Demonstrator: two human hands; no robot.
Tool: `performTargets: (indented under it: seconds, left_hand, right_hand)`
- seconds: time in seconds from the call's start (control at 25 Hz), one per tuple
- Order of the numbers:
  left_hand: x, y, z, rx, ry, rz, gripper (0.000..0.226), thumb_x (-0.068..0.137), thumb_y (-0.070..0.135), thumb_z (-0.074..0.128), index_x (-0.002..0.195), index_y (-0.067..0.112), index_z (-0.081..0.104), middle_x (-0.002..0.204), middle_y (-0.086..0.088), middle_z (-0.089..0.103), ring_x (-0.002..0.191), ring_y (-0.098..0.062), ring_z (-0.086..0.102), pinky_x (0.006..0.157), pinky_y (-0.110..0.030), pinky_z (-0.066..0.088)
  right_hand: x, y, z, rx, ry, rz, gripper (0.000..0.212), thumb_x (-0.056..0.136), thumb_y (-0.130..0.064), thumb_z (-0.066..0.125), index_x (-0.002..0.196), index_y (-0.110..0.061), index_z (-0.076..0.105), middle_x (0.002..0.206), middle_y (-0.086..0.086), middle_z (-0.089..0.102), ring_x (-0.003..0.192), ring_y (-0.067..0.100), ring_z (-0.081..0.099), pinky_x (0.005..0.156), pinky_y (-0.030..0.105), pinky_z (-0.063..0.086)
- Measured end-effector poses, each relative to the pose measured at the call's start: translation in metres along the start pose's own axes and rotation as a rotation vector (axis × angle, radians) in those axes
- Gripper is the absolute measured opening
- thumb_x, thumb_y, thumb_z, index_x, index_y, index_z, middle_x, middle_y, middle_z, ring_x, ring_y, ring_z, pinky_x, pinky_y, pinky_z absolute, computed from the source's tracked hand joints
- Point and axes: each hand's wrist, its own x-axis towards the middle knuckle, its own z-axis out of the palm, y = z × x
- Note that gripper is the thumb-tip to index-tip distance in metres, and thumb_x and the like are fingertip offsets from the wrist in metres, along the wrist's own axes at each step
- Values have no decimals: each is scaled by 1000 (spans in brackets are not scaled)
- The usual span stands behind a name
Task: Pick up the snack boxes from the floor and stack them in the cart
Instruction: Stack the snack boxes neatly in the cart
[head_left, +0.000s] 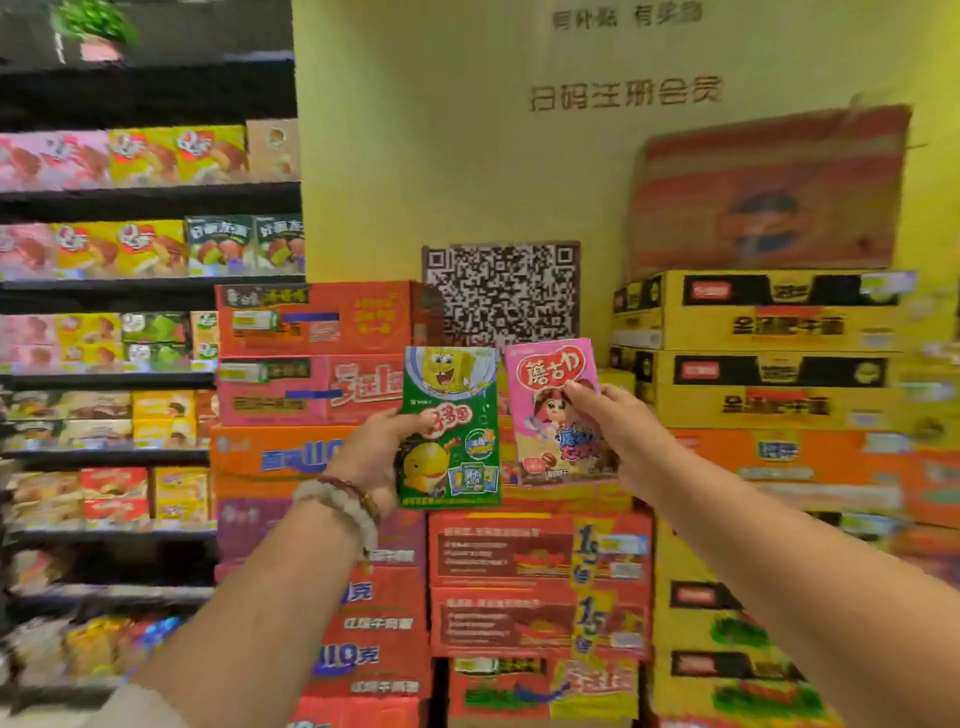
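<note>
- We see both arms raised in front of a wall of stacked cartons (322, 395), each hand holding one snack box upright, printed faces toward the camera.
- Left hand (376, 452): fingers curled round the left edge of the green box (451, 431), thumb over its front face. Beaded bracelets (343, 501) sit on that wrist.
- Right hand (618, 431): grips the pink box (553, 410) by its right edge, thumb on the front near the top, fingers wrapped behind.
- We see the two boxes side by side at about the same height, just apart, the pink one tilted slightly.
- Behind them: red and orange cartons in the middle, yellow cartons (769, 322) stacked on the right, a large tilted red carton (769, 192) on top of those.
- Yellow wall (467, 130) behind carries a QR code (501, 291), partly covered by the box tops.
- Left side: dark shelves (104, 286) packed with small snack packs, blurred.
- We see neither the cart nor the floor in this view, so we cannot tell where they are.
</note>
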Motion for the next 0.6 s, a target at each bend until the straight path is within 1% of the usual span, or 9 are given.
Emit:
performTargets:
  seconds: [0.08, 0.2, 0.24, 0.32, 0.4, 0.44, 0.52, 0.56, 0.6]
  left_hand:
    - [15, -30, 82, -35, -117, -40, 47, 79, 14, 64, 123, 2, 53, 115, -19, 63, 83, -31, 65, 68, -42, 57]
    - [32, -73, 198, -89, -301, -94, 37, 85, 15, 59, 120, 3, 54, 104, -15, 64, 73, -24, 64, 58, -31, 56]
    - [35, -84, 233, -92, -349, -117, 36, 86, 15, 60, 120, 4, 54, 103, -14, 64, 74, -23, 63, 58, -31, 56]
    - [43, -102, 299, -96, -450, -141, 30, 86, 14, 60, 114, 5, 54, 104, -16, 64, 77, -26, 63, 66, -36, 55]
    - [57, -124, 366, -103, -566, -144, 25, 87, 13, 59, 110, 4, 55, 104, -18, 65, 80, -28, 64, 76, -44, 55]
    - [63, -134, 396, -101, -608, -146, 25, 87, 13, 59, 110, 4, 55, 100, -17, 67, 75, -26, 65, 74, -44, 55]
    - [73, -155, 457, -104, -703, -153, 13, 88, 12, 59, 99, 5, 56, 77, -9, 69, 56, -17, 65, 59, -33, 56]
    - [78, -165, 490, -106, -760, -171, 10, 88, 12, 59, 95, 6, 57, 67, -6, 69, 50, -15, 64, 56, -31, 56]
    - [83, -175, 520, -106, -814, -197, 11, 87, 13, 59, 95, 5, 58, 63, -5, 68, 49, -15, 64, 55, -31, 55]
  right_hand:
    - [-10, -11, -80, -54, 127, -17, 17, 90, -33, 62, 98, -18, 58, 97, 8, 68, 86, 23, 66, 70, 33, 55]
    - [-26, -25, -189, -102, 304, -55, 17, 91, -30, 61, 99, -16, 58, 93, 7, 69, 80, 21, 67, 64, 30, 54]
    - [-32, -28, -222, -99, 346, -60, 17, 91, -29, 61, 100, -15, 58, 90, 7, 69, 76, 20, 67, 61, 29, 54]
    - [-41, -31, -282, -98, 446, -61, 16, 91, -27, 61, 100, -14, 58, 84, 7, 70, 66, 19, 69, 54, 27, 55]
    - [-48, -34, -342, -115, 552, -79, 22, 90, -27, 63, 105, -11, 58, 87, 10, 71, 68, 22, 70, 57, 32, 58]
    - [-50, -35, -369, -129, 601, -80, 27, 90, -27, 63, 109, -10, 58, 92, 13, 71, 75, 27, 71, 63, 38, 59]
    - [-56, -35, -419, -138, 695, -97, 31, 89, -27, 64, 113, -8, 58, 98, 17, 71, 83, 34, 70, 73, 46, 58]
    - [-59, -36, -444, -139, 752, -114, 32, 89, -27, 64, 114, -7, 58, 99, 17, 71, 84, 34, 70, 75, 47, 57]
    - [-62, -37, -469, -151, 806, -125, 34, 89, -26, 64, 115, -6, 58, 100, 18, 71, 84, 34, 69, 76, 48, 57]
